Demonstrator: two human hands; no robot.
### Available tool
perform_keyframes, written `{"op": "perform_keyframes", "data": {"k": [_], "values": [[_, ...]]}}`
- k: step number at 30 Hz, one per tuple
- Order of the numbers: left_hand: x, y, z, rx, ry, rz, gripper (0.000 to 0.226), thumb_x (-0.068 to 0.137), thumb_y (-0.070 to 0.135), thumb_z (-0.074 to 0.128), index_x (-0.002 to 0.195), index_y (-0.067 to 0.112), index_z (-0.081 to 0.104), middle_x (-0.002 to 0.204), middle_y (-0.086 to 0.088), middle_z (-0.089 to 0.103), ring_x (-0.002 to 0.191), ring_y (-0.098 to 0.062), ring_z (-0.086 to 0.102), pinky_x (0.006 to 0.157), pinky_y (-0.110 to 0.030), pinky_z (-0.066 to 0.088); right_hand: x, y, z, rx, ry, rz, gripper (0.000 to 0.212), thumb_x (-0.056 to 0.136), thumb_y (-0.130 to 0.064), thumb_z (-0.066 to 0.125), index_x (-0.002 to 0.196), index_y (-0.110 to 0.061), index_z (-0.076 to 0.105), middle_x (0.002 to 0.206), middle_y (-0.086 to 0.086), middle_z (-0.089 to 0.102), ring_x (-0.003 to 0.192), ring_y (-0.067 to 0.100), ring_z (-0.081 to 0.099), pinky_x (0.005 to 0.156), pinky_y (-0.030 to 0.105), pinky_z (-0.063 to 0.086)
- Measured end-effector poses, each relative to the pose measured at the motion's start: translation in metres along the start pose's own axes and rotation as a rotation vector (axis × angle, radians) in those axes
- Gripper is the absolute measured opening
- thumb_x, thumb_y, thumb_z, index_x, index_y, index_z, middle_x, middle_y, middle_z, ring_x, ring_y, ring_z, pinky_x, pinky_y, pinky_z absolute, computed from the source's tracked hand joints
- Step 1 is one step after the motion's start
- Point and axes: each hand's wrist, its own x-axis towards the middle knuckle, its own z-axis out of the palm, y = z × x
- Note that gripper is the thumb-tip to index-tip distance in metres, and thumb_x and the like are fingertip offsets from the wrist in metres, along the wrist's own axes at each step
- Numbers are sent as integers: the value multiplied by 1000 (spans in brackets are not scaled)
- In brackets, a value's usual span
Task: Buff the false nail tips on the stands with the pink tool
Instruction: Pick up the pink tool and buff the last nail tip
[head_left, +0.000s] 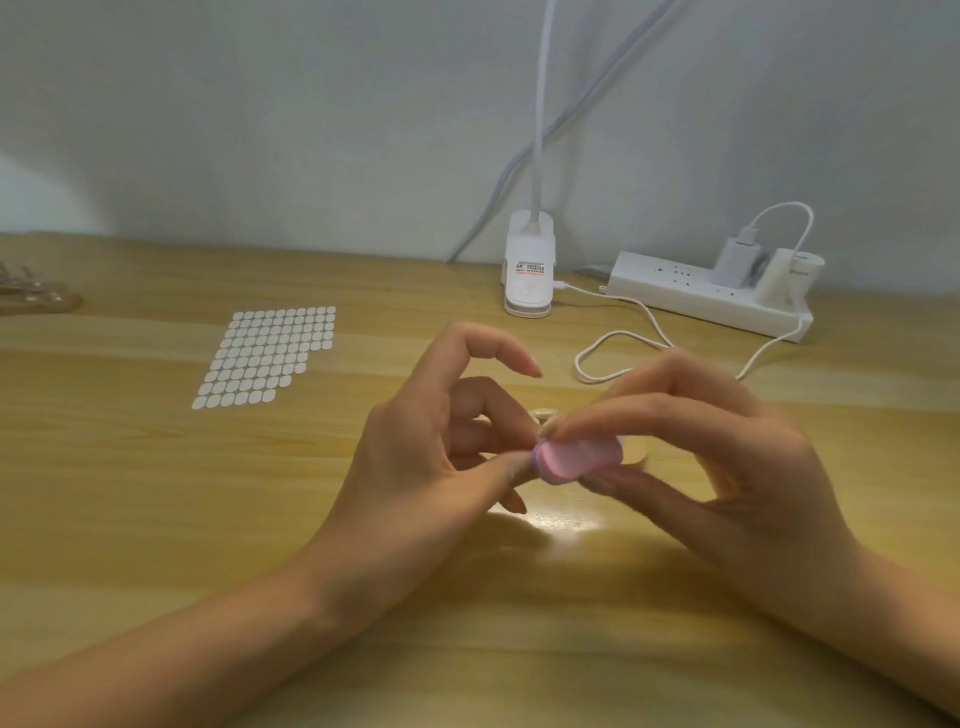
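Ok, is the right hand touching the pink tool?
Touching. The head view shows the right hand pinching the pink tool between thumb and fingers.

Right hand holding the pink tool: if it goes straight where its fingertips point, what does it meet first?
Probably the left hand, whose thumb tip sits right at the leading end of the pink tool, ahead of the right hand. Depth is unclear from one view.

Glossy wood-grain table (156, 519) (white plastic lamp (529, 275))
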Motion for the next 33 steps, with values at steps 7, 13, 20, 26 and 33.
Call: {"op": "perform_keyframes", "data": {"k": [7,13,20,26,33], "values": [[-1,-1,0,30,-10,1,44,78,3,74,105,32,56,74,-2,70,65,-18,73,58,-21,54,-2,-6,4,-38,-33,-58,17,91,-20,68,107,-20,71,94,5,62,90,14,63,79,23,51],[0,0,0,69,17,4,45,77,6,78,103,35,56,73,1,69,65,-15,71,55,-23,53,0,-3,2,-71,3,-50,18,90,-20,67,108,-22,68,91,6,63,89,14,61,78,25,50],[-1,4,1,165,32,38,42,77,15,79,104,37,54,74,4,71,70,-10,72,53,-29,49,1,-2,0,-64,27,-11,17,90,-20,66,107,-21,69,91,6,64,90,15,62,79,27,50],[-1,5,2,199,35,42,41,75,24,81,102,36,53,76,4,74,73,-9,73,54,-23,47,4,1,-4,-96,29,15,18,89,-21,65,107,-20,69,91,6,64,89,15,62,77,33,51],[-3,5,3,174,36,5,38,75,23,82,97,36,54,75,1,74,72,-11,74,56,-20,45,3,-1,-3,-120,16,-10,19,90,-21,64,108,-22,69,91,5,63,88,12,62,76,29,51]]}}
